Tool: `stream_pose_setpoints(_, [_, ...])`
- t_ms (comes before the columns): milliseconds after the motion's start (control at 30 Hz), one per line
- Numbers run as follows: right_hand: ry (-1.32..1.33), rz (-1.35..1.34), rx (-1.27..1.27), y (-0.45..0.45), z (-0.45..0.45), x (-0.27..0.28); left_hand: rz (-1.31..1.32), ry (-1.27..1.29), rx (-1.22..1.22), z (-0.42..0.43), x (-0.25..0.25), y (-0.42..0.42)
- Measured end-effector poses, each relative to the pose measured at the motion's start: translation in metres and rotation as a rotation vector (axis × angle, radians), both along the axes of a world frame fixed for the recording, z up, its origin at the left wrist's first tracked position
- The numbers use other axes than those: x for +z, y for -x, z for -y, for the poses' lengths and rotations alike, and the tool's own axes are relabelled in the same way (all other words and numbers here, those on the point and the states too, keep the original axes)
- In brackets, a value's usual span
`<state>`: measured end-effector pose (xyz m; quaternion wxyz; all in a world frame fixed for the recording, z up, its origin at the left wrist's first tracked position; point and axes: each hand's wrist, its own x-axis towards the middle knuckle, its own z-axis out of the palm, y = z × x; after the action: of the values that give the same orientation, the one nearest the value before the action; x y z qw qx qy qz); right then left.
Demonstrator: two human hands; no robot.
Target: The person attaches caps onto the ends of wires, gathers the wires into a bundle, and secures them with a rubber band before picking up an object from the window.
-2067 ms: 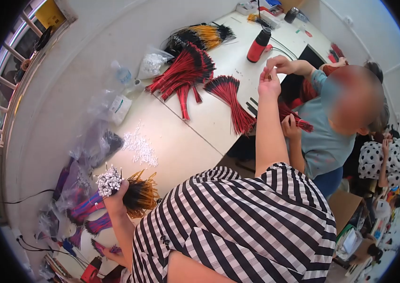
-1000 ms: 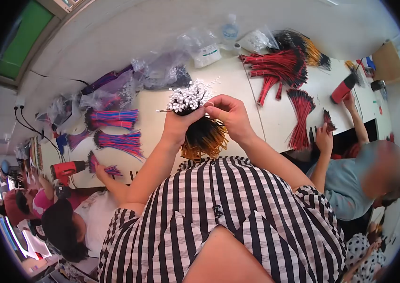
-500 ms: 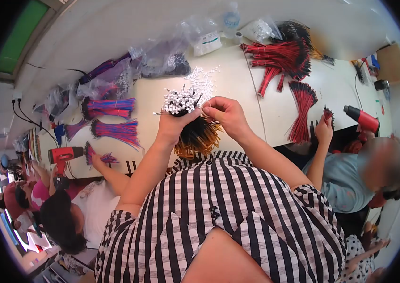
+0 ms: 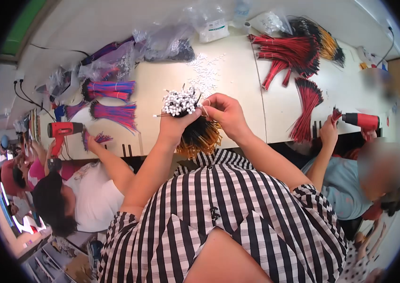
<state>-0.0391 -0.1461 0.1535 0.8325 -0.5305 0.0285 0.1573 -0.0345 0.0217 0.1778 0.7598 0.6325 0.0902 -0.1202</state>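
A thick bundle of black and yellow wires [image 4: 200, 139] stands in my left hand [image 4: 174, 126], whose fingers are wrapped round it. Small white connector housings [image 4: 180, 103] crowd the bundle's upper end, and a few bare black wire ends poke out among them. At the right edge of that end, my right hand [image 4: 228, 115] pinches with thumb and forefinger. Whatever is between those fingertips is too small to make out. Loose white connectors [image 4: 206, 70] lie scattered on the table just beyond the bundle.
Red and black wire bundles [image 4: 287, 52] lie at the back right, blue and red bundles [image 4: 112, 115] at the left. Plastic bags [image 4: 167, 45] line the wall. Co-workers on both sides hold wires beside red heat guns [image 4: 63, 129], [image 4: 361, 120] over the table [image 4: 152, 137].
My hands keep almost the same pose at the bundle. The view has shifted slightly. The right co-worker's heat gun now points at the wires held in that person's hand.
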Motion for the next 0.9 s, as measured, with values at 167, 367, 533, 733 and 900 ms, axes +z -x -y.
stream_pose_setpoints(167, [-0.024,0.03,-0.004,0.024,-0.014,0.002,-0.005,0.089,-0.117,-0.018,0.003,0.015])
stream_pose_setpoints(367, [0.044,-0.034,0.093,0.063,-0.027,0.011,-0.01,0.102,-0.249,-0.046,-0.006,0.042])
stream_pose_setpoints(533, [-0.028,-0.056,0.045,0.102,-0.037,0.023,-0.029,0.173,-0.41,-0.054,0.001,0.06])
stream_pose_setpoints(733, [-0.128,-0.13,-0.058,0.123,-0.036,0.04,-0.033,0.26,-0.464,-0.049,0.013,0.066])
stream_pose_setpoints(900, [0.047,0.061,-0.161,0.124,-0.026,0.029,0.05,0.076,-0.316,-0.031,0.015,0.076])
